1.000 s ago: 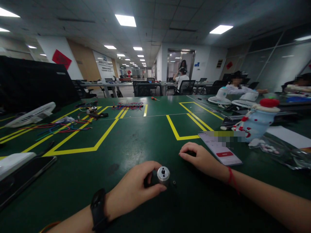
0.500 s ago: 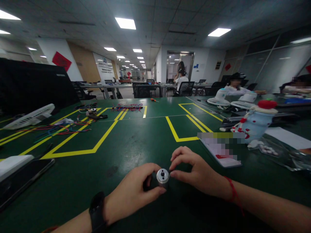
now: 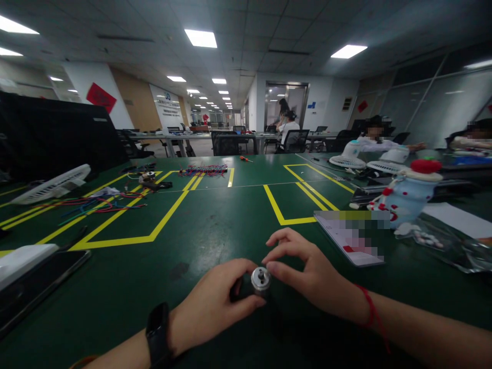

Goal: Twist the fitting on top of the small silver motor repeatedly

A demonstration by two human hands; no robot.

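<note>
One small motor (image 3: 257, 283), silver end cap toward the camera, held low over the green tabletop (image 3: 215, 220) in the closed grip of the left hand (image 3: 215, 302). Right hand (image 3: 303, 271) pinched narrow, fingertips (image 3: 271, 267) at the cap's shaft; fitting apparently under way, not finished. Nearby: one phone (image 3: 351, 238), three fan grilles, one snowman-pattern bottle (image 3: 407, 197), two wire bundles.

Bare mat (image 3: 215, 225) ahead, phone (image 3: 351, 236) rightward
</note>
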